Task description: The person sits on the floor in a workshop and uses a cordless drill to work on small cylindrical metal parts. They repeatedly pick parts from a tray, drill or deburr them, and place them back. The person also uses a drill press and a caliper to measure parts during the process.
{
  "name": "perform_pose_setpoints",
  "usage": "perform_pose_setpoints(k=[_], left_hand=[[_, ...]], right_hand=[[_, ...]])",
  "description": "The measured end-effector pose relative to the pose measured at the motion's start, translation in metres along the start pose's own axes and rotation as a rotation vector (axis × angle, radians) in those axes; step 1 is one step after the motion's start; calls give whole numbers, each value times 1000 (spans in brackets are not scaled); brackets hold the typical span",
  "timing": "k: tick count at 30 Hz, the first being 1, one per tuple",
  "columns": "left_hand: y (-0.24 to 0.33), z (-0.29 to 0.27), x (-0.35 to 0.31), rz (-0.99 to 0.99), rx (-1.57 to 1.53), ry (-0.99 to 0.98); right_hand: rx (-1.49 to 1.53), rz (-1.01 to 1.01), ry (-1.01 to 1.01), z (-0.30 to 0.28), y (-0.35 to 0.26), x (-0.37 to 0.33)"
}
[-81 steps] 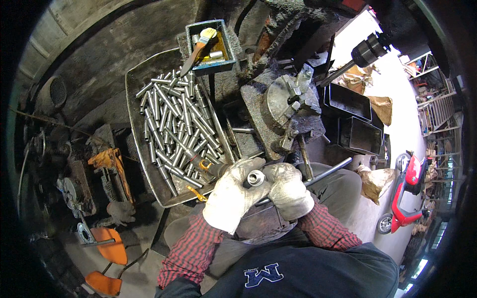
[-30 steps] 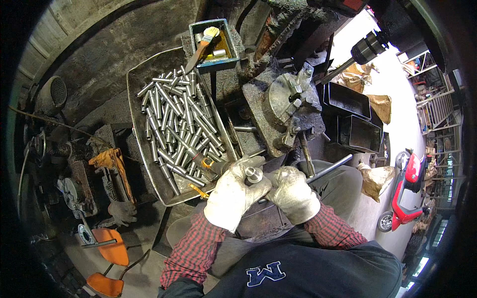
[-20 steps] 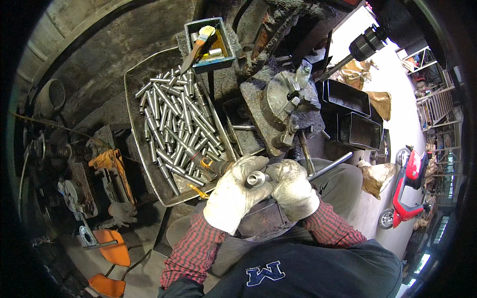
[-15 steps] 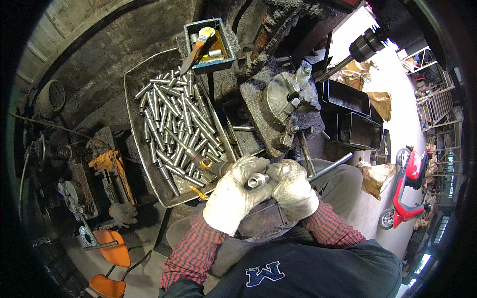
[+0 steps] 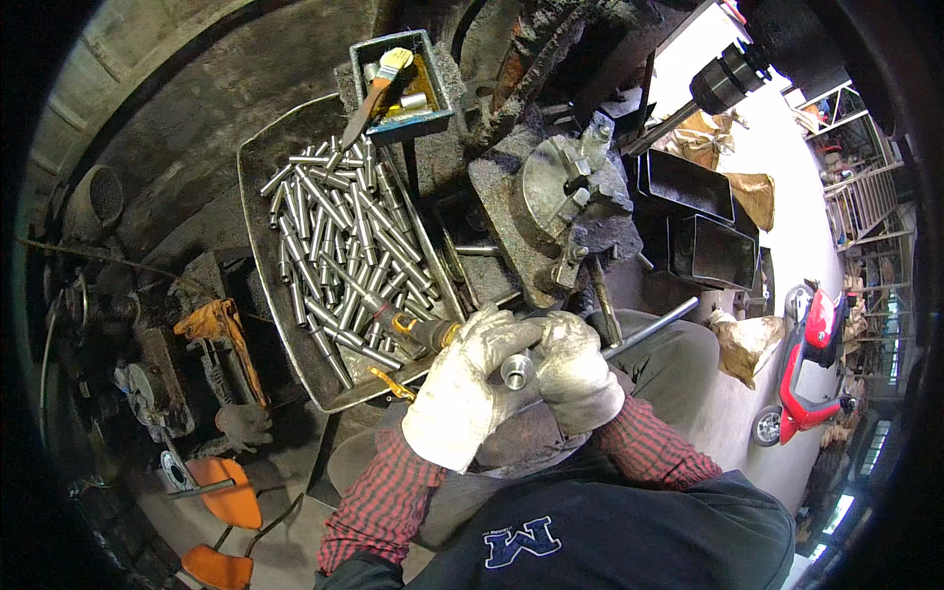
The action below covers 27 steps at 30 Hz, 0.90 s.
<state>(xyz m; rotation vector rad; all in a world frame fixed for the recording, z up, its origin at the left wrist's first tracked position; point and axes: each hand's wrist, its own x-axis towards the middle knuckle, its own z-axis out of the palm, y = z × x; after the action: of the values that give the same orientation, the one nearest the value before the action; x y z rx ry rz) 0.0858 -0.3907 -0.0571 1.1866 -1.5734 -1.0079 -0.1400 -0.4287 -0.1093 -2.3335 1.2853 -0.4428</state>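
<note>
My left hand (image 5: 462,388), in a thick pale work glove, is closed around a short metal tube (image 5: 516,372). The tube's open round end faces up toward me. My right hand (image 5: 578,374), gloved alike, presses its curled fingers against the other side of the tube. Most of the tube is hidden by the gloves. Just beyond my left fingers lies a dark hand tool (image 5: 423,330) with an orange-yellow part and a thin shaft that reaches over the tray. I cannot tell whether my left hand touches it. A metal bar (image 5: 654,327) slants outward beyond my right hand.
A metal tray (image 5: 258,231) full of turned steel pins (image 5: 339,231) stands at left. Behind it sits a blue box (image 5: 411,126) with a brush (image 5: 379,93). A round chuck (image 5: 553,187) is ahead, below a drill chuck (image 5: 730,84). Black bins (image 5: 716,251) and a red scooter (image 5: 811,379) are at right.
The tube has turned in my gloves, and its open end now faces more toward me. Both hands stay close together. The whole view has shifted slightly.
</note>
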Motion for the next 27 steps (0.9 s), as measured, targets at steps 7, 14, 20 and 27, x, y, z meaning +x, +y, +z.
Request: perform_pose_setpoints(k=[7, 14, 20, 27], left_hand=[[-3, 3, 2, 73, 1, 19], [-6, 5, 1, 26, 24, -25], [0, 4, -1, -74, 38, -40], [-1, 4, 1, -61, -16, -44]], right_hand=[[117, 5, 12, 14, 12, 5], [200, 39, -40, 13, 13, 3], [641, 334, -18, 26, 12, -7], [206, 182, -148, 12, 14, -3]])
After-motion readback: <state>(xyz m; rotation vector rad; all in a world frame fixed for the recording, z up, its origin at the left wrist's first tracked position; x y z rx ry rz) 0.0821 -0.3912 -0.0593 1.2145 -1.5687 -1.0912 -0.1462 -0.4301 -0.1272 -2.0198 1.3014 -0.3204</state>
